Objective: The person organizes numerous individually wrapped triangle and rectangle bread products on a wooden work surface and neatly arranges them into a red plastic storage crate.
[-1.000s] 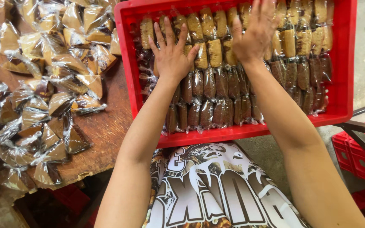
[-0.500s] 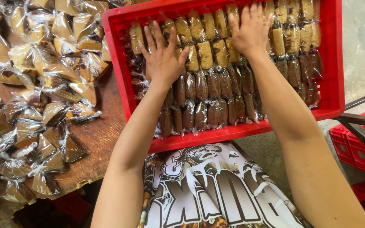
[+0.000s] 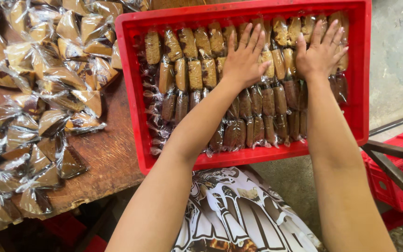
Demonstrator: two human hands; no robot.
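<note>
Hands lie flat on wrapped cakes in the upper middle of the frame; the left hand (image 3: 244,59) rests with fingers spread and slightly apart on the rows of wrapped cake slices (image 3: 197,74), palm down, gripping nothing; the right hand (image 3: 320,52) lies just beside it toward the upper right, also open, its fingers spread over the slices near the far wall of the tray; both hands touch the clear wrappers and close on none of them.

The slices stand packed side by side in the red plastic tray (image 3: 134,84), which fills the upper centre and right of the frame; the upper rows look light brown, the lower rows are darker; on the left side of the tray some wrappers sit looser than the rest.

The tray rests partly on the wooden counter (image 3: 110,158), with its right part past the counter edge, above a grey floor; in the left part of the frame a pile of loose wrapped cake pieces (image 3: 38,93) covers the counter, near the tray's left wall; at the lower right edge part of another red crate (image 3: 397,182) shows behind a dark metal bar (image 3: 392,168); at the bottom centre a printed garment (image 3: 239,210) shows between the two forearms.
</note>
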